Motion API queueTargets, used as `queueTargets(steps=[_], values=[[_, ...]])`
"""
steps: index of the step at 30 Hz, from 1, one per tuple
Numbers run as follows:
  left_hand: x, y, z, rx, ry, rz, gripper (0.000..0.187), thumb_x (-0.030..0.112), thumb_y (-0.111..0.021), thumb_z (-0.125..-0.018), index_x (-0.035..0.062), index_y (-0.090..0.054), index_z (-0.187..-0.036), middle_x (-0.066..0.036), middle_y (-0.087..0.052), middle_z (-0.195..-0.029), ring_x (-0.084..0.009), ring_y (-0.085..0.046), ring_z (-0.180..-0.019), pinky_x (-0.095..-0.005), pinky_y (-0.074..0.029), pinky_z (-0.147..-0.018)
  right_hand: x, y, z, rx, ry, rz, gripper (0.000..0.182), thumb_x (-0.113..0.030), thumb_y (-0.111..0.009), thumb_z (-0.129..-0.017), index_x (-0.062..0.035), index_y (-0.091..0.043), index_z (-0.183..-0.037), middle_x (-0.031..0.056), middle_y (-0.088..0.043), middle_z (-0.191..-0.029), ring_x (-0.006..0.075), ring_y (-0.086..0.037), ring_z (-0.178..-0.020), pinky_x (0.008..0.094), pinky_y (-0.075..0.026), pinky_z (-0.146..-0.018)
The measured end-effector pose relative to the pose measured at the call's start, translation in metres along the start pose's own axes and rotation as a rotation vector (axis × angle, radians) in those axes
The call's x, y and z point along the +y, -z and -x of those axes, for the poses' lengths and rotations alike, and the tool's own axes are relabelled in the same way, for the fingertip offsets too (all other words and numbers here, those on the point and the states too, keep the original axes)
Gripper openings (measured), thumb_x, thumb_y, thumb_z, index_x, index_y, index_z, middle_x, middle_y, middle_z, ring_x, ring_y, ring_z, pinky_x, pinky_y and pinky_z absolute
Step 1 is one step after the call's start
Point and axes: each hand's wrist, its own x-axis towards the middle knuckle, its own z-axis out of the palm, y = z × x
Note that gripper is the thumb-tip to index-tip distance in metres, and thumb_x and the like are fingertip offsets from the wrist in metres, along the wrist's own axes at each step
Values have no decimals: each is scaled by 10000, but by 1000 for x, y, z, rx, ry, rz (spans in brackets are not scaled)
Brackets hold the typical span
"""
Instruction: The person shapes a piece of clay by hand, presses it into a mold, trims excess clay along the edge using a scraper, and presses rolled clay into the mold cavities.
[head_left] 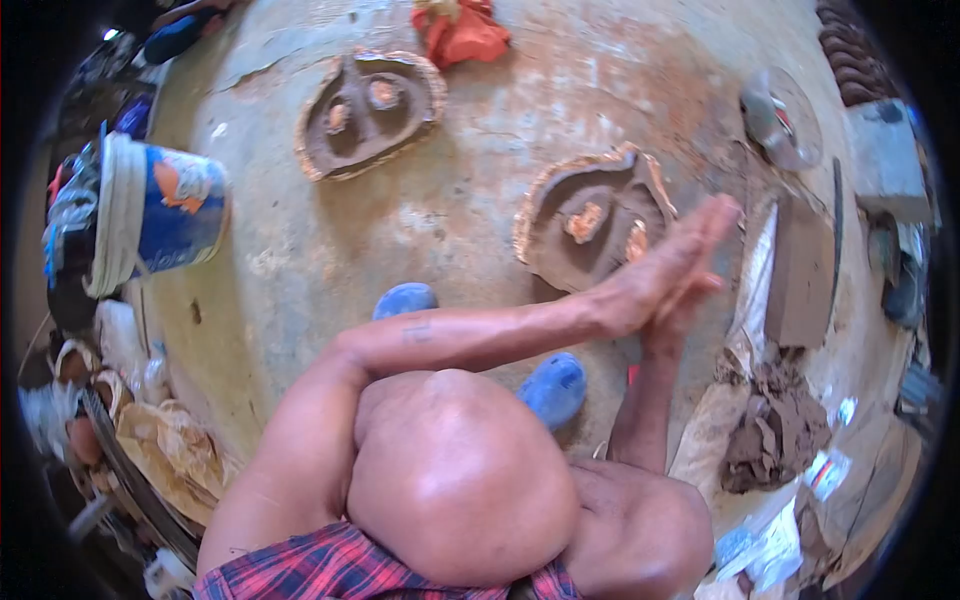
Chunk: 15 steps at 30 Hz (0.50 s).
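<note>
My left hand point(668, 262) reaches across from the left, its fingers stretched out toward the upper right. My right hand point(684, 303) lies mostly behind it, palm against palm, with its fingertips showing below. Nothing can be seen between the palms. Just beyond and partly behind the hands, a brown clay form point(560, 205) with a rough, pale orange rim and two orange lumps inside rests on the floor. A similar clay form point(372, 120) lies farther off at the upper left.
A blue and white bucket point(180, 205) stands at the left. On the right are a brown block point(802, 270), a heap of dark clay point(775, 425) and a round metallic object point(785, 120). Orange cloth point(465, 35) lies at the top. Blue footwear point(555, 390) shows below my arm.
</note>
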Motion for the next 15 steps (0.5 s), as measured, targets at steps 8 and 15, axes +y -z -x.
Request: queueTargets(steps=[8, 15], values=[[44, 14, -18, 160, -263, -78, 866, 674, -137, -1092, 92, 134, -1673, -166, 53, -1768, -258, 46, -1623, -414, -22, -1307, -40, -33, 17, -147, 180, 41, 1222, -940, -91, -885, -15, -29, -1681, 212, -165, -1744, 336, -123, -1620, 494, -112, -1298], [47, 15, 0, -48, -262, -140, 1025, 748, -333, -1036, 87, 122, -1675, -179, 78, -1765, -334, -3, -1624, -466, -30, -1307, -52, -32, -31, 35, 153, -194, 1109, -876, -135, -939, -75, 13, -1692, 137, -69, -1771, 338, -35, -1626, 480, -62, -1310]])
